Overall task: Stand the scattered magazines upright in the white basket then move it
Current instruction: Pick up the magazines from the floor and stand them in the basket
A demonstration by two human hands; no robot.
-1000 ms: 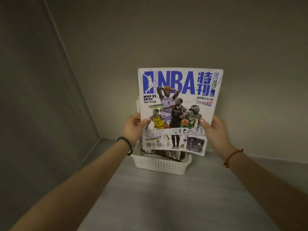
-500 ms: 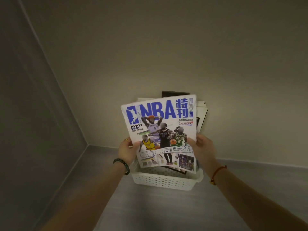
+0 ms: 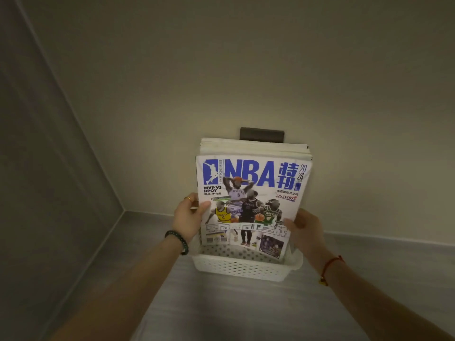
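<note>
Two bare forearms reach forward from the bottom of the view over a grey floor [image 3: 246, 311]. The left wrist wears a dark bead bracelet [image 3: 177, 241]; the right wrist wears a red string bracelet [image 3: 331, 265]. Just beyond them a white perforated basket [image 3: 236, 267] sits on the floor, close to the pale back wall [image 3: 246, 70] and near the corner where a grey side wall [image 3: 44, 168] meets it.

The left hand [image 3: 188, 217], with a ring on one finger, pinches the left edge of an NBA magazine [image 3: 251, 200], thumb on the cover. The right hand [image 3: 304, 230] clamps the lower right edge, thumb also on the cover. Both grips are closed on this magazine, which stands upright with its bottom edge down inside the basket, its cover facing the camera and hiding most of the basket's interior.

Directly behind it a stack of magazines [image 3: 253, 146] stands upright in the basket, page edges showing above the cover. Farthest back, a dark-covered book or magazine [image 3: 261, 134] rises against the wall.
</note>
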